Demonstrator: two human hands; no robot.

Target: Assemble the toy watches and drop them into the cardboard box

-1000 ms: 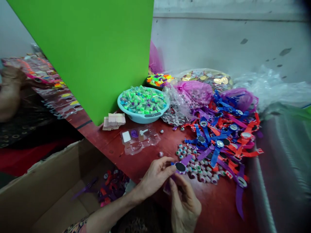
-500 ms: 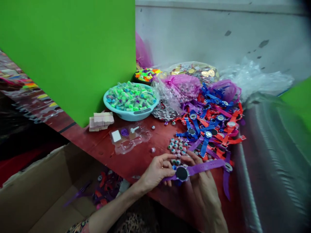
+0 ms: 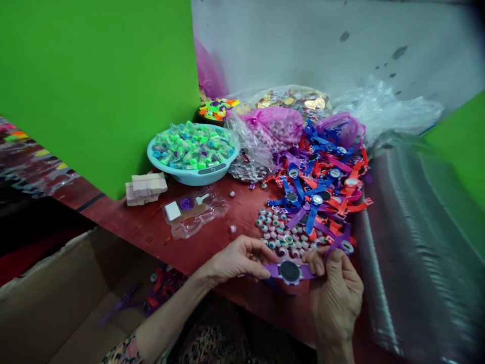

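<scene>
A red-painted wooden table (image 3: 140, 225) stretches behind a cardboard box (image 3: 68, 288) at near left, with a bright green board (image 3: 94, 91) at far left. A heap of blue, orange and purple plastic toy watches (image 3: 318, 192) lies right of centre. A purple toy watch (image 3: 290, 271) sits between both hands near the table's edge: the left hand (image 3: 235, 260) has its fingers pressed together against the strap, and the right hand (image 3: 335, 298) pinches the strap between thumb and forefinger. Small googly eyes (image 3: 276, 232) lie just beyond.
</scene>
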